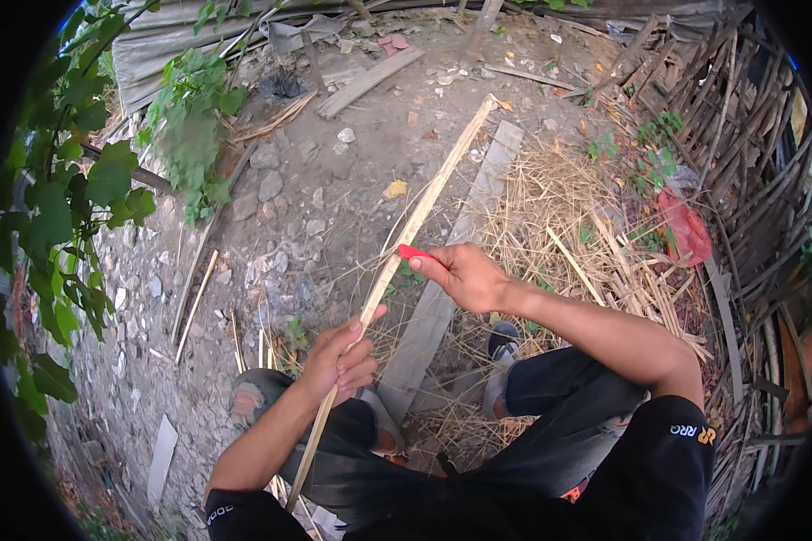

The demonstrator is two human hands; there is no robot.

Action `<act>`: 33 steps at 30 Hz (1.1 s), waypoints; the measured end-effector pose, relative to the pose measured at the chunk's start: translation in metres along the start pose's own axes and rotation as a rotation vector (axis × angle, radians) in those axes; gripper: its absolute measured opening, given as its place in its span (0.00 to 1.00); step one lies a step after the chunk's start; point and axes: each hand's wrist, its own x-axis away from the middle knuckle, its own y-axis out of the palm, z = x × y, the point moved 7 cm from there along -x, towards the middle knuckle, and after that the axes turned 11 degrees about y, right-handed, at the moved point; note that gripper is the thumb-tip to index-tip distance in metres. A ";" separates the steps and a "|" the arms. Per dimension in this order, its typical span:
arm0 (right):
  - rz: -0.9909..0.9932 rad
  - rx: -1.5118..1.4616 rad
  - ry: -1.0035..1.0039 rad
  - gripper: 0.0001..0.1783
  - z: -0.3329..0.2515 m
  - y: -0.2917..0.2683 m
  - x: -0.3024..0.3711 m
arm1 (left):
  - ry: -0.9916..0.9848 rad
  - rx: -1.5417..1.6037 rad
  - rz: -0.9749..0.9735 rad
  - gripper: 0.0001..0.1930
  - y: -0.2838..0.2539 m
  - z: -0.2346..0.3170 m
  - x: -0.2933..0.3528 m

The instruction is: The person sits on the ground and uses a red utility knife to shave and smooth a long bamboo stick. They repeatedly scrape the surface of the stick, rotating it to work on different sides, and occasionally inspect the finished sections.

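A long, pale bamboo strip (433, 194) slants from beside my left thigh up to the far middle of the view. My left hand (332, 362) is closed around its lower part, thumb along the strip. Farther up, my right hand (471, 278) grips a small red tool (410, 252), with the thumb pressed along it. The tool's red end meets the strip's right edge; most of it is hidden in the fist, and I cannot make out a blade. Thin curled shavings hang beside the strip near the tool.
A grey plank (442, 311) lies between my feet, reaching away under the strip. Straw-like shavings (550, 212) and split strips (645, 275) pile up on the right, near a red plastic bag (683, 225) and a stick fence (758, 180). Leafy vines (108, 180) hang at left above stony ground.
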 end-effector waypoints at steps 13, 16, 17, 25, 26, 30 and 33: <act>0.235 0.445 -0.124 0.30 -0.022 -0.007 0.019 | 0.273 -0.528 0.018 0.22 -0.004 0.000 -0.001; 0.236 0.595 -0.057 0.31 -0.012 -0.029 0.003 | 0.275 -0.589 0.017 0.22 -0.002 -0.002 -0.003; 0.267 0.612 -0.092 0.31 -0.007 -0.031 -0.001 | 0.271 -0.593 0.014 0.22 -0.001 -0.002 -0.004; -0.085 0.012 0.033 0.31 0.012 -0.017 -0.003 | 0.002 -0.065 -0.015 0.22 0.003 -0.003 0.005; -0.156 -0.080 0.094 0.32 0.016 -0.013 -0.004 | -0.022 -0.015 -0.029 0.22 0.003 -0.003 0.006; -0.167 -0.159 0.150 0.31 0.016 -0.003 -0.005 | 0.065 -0.102 -0.018 0.23 -0.001 -0.002 -0.003; 0.085 0.246 -0.079 0.31 -0.008 -0.019 0.006 | 0.170 -0.286 -0.021 0.23 -0.004 -0.003 -0.002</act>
